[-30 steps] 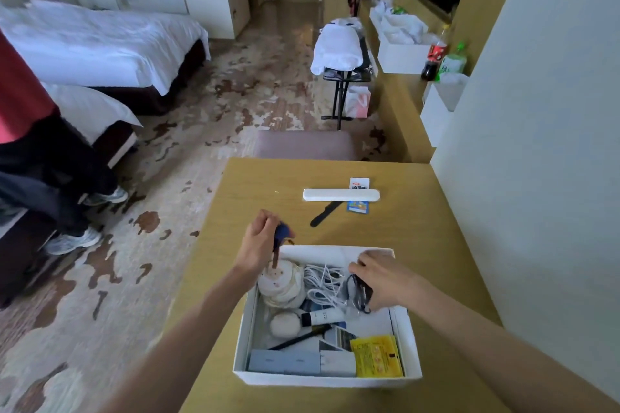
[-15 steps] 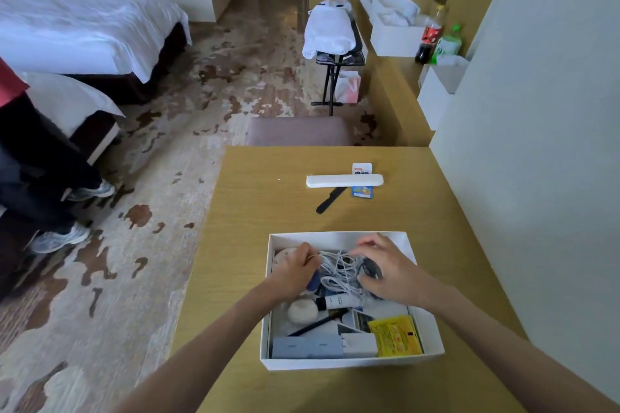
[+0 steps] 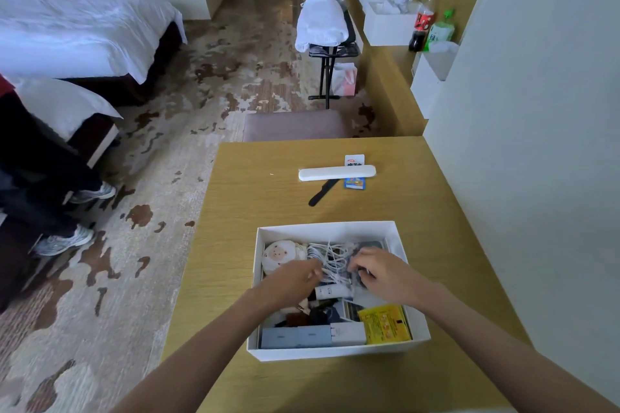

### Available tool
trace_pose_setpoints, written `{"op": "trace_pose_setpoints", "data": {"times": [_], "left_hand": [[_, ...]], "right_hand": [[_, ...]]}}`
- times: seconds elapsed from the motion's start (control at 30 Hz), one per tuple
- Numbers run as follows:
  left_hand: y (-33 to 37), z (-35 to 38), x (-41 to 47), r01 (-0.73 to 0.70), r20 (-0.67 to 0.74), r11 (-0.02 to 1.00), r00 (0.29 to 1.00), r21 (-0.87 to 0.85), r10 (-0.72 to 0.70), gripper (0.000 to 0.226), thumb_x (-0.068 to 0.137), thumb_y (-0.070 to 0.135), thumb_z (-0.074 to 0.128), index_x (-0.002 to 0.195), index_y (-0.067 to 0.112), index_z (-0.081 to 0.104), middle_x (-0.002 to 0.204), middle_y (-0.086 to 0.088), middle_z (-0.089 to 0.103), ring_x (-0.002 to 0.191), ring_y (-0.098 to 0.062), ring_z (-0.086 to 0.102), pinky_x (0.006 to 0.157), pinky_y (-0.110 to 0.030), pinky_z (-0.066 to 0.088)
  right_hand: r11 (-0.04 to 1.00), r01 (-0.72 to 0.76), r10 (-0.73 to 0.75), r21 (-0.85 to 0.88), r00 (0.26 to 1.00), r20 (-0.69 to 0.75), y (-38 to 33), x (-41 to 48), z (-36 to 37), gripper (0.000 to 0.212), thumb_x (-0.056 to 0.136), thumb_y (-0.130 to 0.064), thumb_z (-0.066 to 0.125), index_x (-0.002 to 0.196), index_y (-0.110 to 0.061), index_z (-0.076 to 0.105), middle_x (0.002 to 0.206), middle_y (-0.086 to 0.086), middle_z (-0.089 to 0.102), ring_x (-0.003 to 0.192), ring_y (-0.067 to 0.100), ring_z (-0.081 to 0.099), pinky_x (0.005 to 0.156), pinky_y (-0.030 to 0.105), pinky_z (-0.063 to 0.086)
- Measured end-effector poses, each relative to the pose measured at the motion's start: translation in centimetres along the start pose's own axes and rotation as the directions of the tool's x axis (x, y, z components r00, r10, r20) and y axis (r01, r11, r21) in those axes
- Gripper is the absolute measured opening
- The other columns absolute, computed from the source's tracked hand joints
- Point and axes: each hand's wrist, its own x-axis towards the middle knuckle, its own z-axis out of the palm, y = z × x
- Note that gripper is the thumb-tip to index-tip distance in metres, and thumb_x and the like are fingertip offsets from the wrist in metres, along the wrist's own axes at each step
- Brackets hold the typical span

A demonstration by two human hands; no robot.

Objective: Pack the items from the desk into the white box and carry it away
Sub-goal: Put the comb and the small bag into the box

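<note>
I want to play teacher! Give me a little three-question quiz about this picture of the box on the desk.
1. True or false: the yellow packet lies in the near right corner of the white box.
2. What lies between the left hand and the right hand? A) white cables B) a spoon C) a banana
3. How many things lie on the desk outside the box?

Key: 1 true. 2 A. 3 three: the long white case, the black strip and the blue-and-white card.
</note>
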Motion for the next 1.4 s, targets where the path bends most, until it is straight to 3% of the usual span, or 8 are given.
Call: {"op": "trace_pose_setpoints", "data": {"times": [0.23, 0.37, 0.53, 0.77, 0.93, 1.03, 1.3, 1.4], "left_hand": [[1.5, 2.7, 0.2, -0.085, -0.014, 0.918, 0.995, 0.386, 0.098, 0.028, 0.091, 0.027, 0.052, 0.118, 0.021, 0.058, 0.126, 0.001, 0.059, 0.113, -0.019, 0.055, 0.082, -0.036, 0.047], [1.5, 3.1, 0.0, -0.069, -0.064, 0.916, 0.993, 0.395, 0.103, 0.029, 0.086, 0.012, 0.057, 0.113, 0.021, 0.059, 0.122, 0.002, 0.062, 0.113, -0.019, 0.056, 0.083, -0.036, 0.049], [1.8, 3.2, -0.7, -0.028, -0.072, 0.931, 0.996, 0.365, 0.058, 0.027, 0.083, 0.009, 0.056, 0.106, 0.023, 0.059, 0.113, 0.003, 0.066, 0.107, -0.019, 0.059, 0.078, -0.032, 0.046], [2.2, 2.3, -0.7, 0.025, -0.037, 0.917, 0.999, 0.397, -0.011, 0.037, 0.082, 0.001, 0.048, 0.109, 0.022, 0.062, 0.110, -0.001, 0.067, 0.101, -0.023, 0.062, 0.074, -0.035, 0.051], [2.1, -0.6, 0.5, -0.012, -0.181, 0.960, 0.981, 0.279, 0.065, 0.029, 0.089, 0.016, 0.042, 0.103, 0.024, 0.066, 0.107, 0.004, 0.070, 0.096, -0.016, 0.064, 0.077, -0.033, 0.052], [2.1, -3.6, 2.0, -0.042, -0.304, 0.981, 0.948, 0.188, 0.098, 0.032, 0.090, 0.008, 0.040, 0.097, 0.019, 0.069, 0.104, 0.003, 0.071, 0.091, -0.014, 0.065, 0.072, -0.030, 0.054], [-1.3, -8.7, 9.6, 0.057, -0.309, 0.998, 0.949, -0.015, -0.059, 0.030, 0.093, 0.013, 0.039, 0.089, 0.025, 0.066, 0.105, 0.003, 0.069, 0.069, -0.013, 0.063, 0.056, -0.030, 0.052], [-3.0, -8.9, 13.3, 0.097, -0.235, 0.995, 0.967, -0.031, -0.102, 0.028, 0.093, 0.016, 0.040, 0.090, 0.026, 0.066, 0.109, 0.001, 0.069, 0.074, -0.019, 0.066, 0.065, -0.038, 0.058]], "right_hand": [[0.983, 0.047, 0.033, -0.176, 0.906, 0.422, -1.4, -0.8, 1.1, 0.021, 0.088, -0.014, 0.049, 0.103, -0.017, 0.064, 0.103, 0.007, 0.066, 0.087, 0.023, 0.062, 0.079, 0.040, 0.055], [0.970, 0.057, 0.043, -0.238, 0.918, 0.395, -1.0, -0.6, 1.2, 0.029, 0.093, -0.022, 0.047, 0.120, -0.023, 0.059, 0.115, 0.008, 0.064, 0.097, 0.028, 0.062, 0.084, 0.042, 0.054], [0.992, 0.051, -0.001, -0.116, 0.918, 0.397, 0.9, -0.4, 1.3, 0.026, 0.092, -0.028, 0.052, 0.116, -0.026, 0.063, 0.113, -0.004, 0.070, 0.084, 0.009, 0.065, 0.078, 0.027, 0.051], [0.992, 0.096, -0.072, -0.079, 0.960, 0.272, 2.2, 0.5, -1.3, 0.017, 0.086, -0.022, 0.053, 0.098, -0.021, 0.065, 0.083, -0.004, 0.065, 0.069, 0.014, 0.060, 0.059, 0.030, 0.047], [0.986, 0.051, -0.063, 0.158, 0.996, 0.068, 3.2, 2.4, -3.7, 0.022, 0.091, -0.021, 0.061, 0.112, -0.024, 0.068, 0.098, -0.010, 0.069, 0.087, 0.000, 0.064, 0.076, 0.021, 0.055], [0.971, 0.051, -0.040, 0.235, 0.998, -0.048, 3.5, 4.0, -5.1, 0.021, 0.092, -0.019, 0.061, 0.112, -0.023, 0.067, 0.098, -0.017, 0.066, 0.089, -0.011, 0.059, 0.071, 0.004, 0.046], [0.928, -0.109, 0.209, 0.356, 0.944, -0.256, 6.5, 10.5, -6.3, 0.017, 0.096, -0.018, 0.056, 0.109, -0.015, 0.066, 0.092, -0.010, 0.066, 0.086, -0.005, 0.059, 0.068, 0.004, 0.042], [0.920, -0.221, 0.304, 0.324, 0.923, -0.234, 8.7, 13.1, -5.2, 0.016, 0.096, -0.015, 0.054, 0.106, -0.010, 0.066, 0.093, 0.001, 0.071, 0.082, 0.007, 0.064, 0.065, 0.012, 0.046]]}}
